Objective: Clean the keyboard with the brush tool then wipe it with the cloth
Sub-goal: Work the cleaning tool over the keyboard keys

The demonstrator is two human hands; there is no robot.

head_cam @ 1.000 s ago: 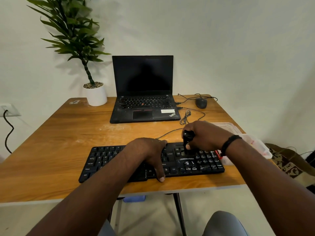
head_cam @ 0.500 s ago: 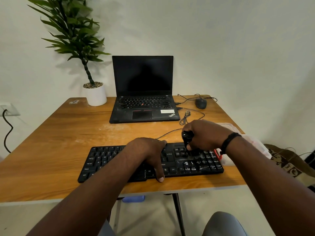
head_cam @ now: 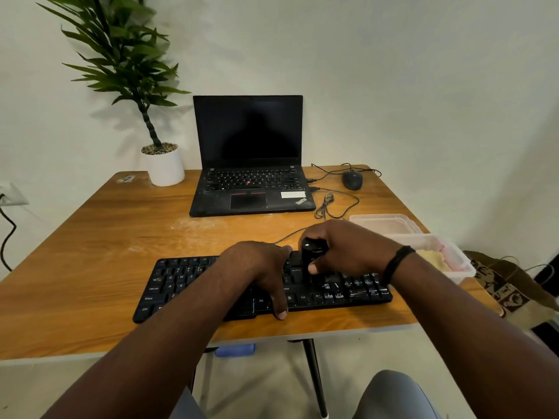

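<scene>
Filling a wooden table against white wall: keyboard, laptop.

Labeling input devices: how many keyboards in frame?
2. The standalone black keyboard lies at the table's near edge under both hands; the laptop at the back has its own built-in keys. None seem hidden.

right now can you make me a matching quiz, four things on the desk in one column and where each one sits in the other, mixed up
Things:
1. brush
2. plant pot
3. mouse
4. keyboard

Places:
A. far left corner of the desk
B. gripped in the right hand
C. right of the laptop
D. under the left hand, near the front edge

Pairs: 1-B, 2-A, 3-C, 4-D
</scene>
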